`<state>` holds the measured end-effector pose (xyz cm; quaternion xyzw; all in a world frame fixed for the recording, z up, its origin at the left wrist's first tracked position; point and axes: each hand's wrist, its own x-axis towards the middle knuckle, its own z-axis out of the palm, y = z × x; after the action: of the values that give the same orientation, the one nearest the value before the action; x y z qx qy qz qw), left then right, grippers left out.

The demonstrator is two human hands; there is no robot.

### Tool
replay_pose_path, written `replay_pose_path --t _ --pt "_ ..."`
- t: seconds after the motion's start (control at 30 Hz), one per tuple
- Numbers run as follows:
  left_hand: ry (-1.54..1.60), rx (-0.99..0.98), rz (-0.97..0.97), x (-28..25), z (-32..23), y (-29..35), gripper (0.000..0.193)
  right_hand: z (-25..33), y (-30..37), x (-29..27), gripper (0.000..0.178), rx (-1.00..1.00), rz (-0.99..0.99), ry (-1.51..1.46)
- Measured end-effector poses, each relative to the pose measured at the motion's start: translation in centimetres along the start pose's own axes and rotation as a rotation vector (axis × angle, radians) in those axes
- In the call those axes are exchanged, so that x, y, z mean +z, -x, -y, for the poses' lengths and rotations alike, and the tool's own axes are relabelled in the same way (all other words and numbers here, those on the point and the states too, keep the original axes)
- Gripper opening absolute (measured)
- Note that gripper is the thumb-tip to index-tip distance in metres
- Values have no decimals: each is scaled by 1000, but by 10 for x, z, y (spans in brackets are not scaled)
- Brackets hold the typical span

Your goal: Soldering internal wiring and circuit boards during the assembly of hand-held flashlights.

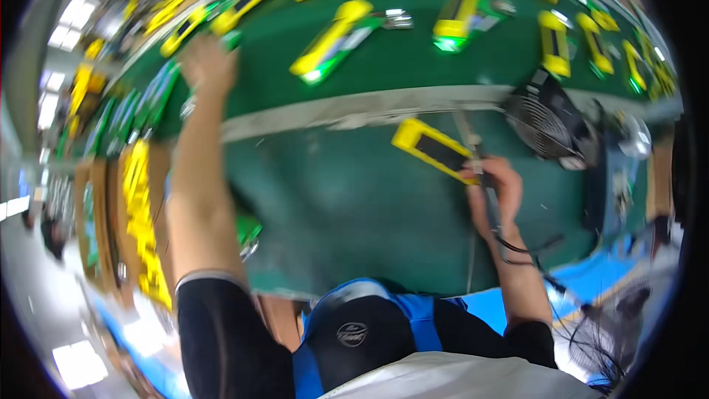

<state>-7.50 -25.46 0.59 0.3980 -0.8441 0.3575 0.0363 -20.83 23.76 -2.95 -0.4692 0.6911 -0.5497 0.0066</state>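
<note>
My left arm stretches far out over the green belt, and my left hand (210, 66) is smeared by motion beside a yellow part (184, 32) at the far left. Whether its fingers hold anything is hidden by the blur. At the right of the work surface, my right hand (499, 191) is closed round a slim corded tool (487, 191) that looks like a soldering iron, its tip end pointing away from me. The fingertips also meet the lower right end of a yellow frame with a dark panel (441, 152), which lies tilted in front of the hand.
Several yellow-and-green units (332, 44) lie along the green belt (399, 66) beyond a pale rail (295, 118). A black fan (546, 120) stands right of the tool. Yellow parts (138, 210) fill a box at the left. A black cable (543, 270) trails at the right.
</note>
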Motion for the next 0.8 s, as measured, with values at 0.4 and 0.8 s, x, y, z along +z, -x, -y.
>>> replay_pose_path --t 0.4,0.8 --pt "662 516 135 -139 17 104 43 16 -10 22 30 -16 37 -56" --pt "2241 11 1283 -231 -69 277 60 74 -14 -37 28 -284 42 126"
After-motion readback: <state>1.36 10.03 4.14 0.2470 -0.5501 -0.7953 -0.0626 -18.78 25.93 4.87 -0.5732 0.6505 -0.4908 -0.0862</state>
